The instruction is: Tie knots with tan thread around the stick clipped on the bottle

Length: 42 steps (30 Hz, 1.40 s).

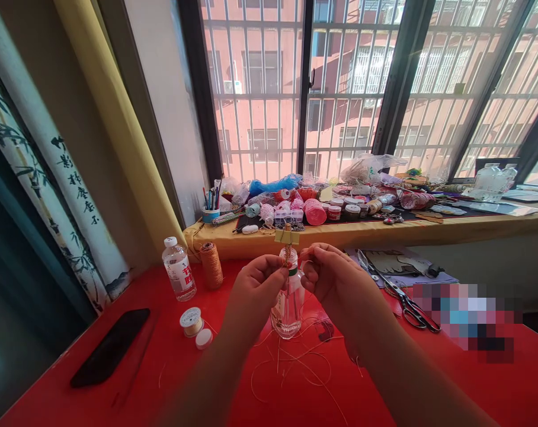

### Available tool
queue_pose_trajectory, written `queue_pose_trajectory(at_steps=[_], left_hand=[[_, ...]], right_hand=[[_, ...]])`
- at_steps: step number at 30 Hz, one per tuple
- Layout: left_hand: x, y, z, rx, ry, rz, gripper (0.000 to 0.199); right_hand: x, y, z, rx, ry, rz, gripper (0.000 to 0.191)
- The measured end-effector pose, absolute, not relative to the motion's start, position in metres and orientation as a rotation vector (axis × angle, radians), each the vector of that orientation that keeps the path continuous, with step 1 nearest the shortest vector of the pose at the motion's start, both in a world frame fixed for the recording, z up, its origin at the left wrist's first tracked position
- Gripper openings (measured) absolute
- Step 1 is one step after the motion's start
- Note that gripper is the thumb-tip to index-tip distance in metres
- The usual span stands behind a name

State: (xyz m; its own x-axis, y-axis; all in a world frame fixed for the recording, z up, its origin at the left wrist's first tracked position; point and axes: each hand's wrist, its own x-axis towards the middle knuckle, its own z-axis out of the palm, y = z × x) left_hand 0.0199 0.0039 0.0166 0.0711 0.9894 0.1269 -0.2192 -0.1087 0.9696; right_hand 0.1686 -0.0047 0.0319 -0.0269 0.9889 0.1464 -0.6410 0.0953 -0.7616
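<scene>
A clear glass bottle (288, 317) stands upright on the red table in front of me. At its top a yellow binder clip (287, 238) holds a thin braided cord (288, 254) that hangs over the neck. My left hand (261, 287) is closed, thumb and fingertips pinching the cord's lower part beside the neck. On the other side my right hand (333, 276) is also closed in a pinch, close to the cord; what its fingertips hold is too fine to make out. Several loose thin threads (302, 362) trail over the table below the bottle.
To the left are a labelled plastic bottle (179, 270), an orange-brown thread cone (211, 265), a thread spool (191, 321), a white cap (204, 338) and a black phone (110, 347). Scissors (409, 305) lie right. Craft supplies (314, 212) crowd the sill behind.
</scene>
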Motion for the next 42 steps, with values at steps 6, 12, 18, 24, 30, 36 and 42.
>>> queue_pose_trajectory(at_steps=[6,12,18,24,30,36,42], left_hand=[[0.019,0.007,0.011,1.185,0.888,1.312,0.019],[0.019,0.008,0.011,1.219,0.92,1.331,0.022],[0.022,0.004,0.012,1.235,0.932,1.341,0.02],[0.023,0.002,0.013,1.174,0.931,1.41,0.022],[0.024,0.001,0.014,1.208,0.939,1.38,0.021],[0.025,0.002,0.014,1.253,1.036,1.319,0.024],[0.021,-0.003,0.018,1.275,0.978,1.286,0.023]], right_hand=[[0.168,-0.003,0.034,-0.565,-0.807,1.415,0.024],[0.169,0.002,0.034,-0.558,-0.809,1.411,0.027],[0.171,0.007,0.04,-0.556,-0.84,1.377,0.031],[0.167,0.011,0.037,-0.478,-0.763,1.458,0.023],[0.165,0.01,0.042,-0.401,-0.588,1.617,0.012],[0.16,0.009,0.046,-0.285,-0.622,1.6,0.024],[0.164,0.006,0.042,-0.31,-0.743,1.514,0.017]])
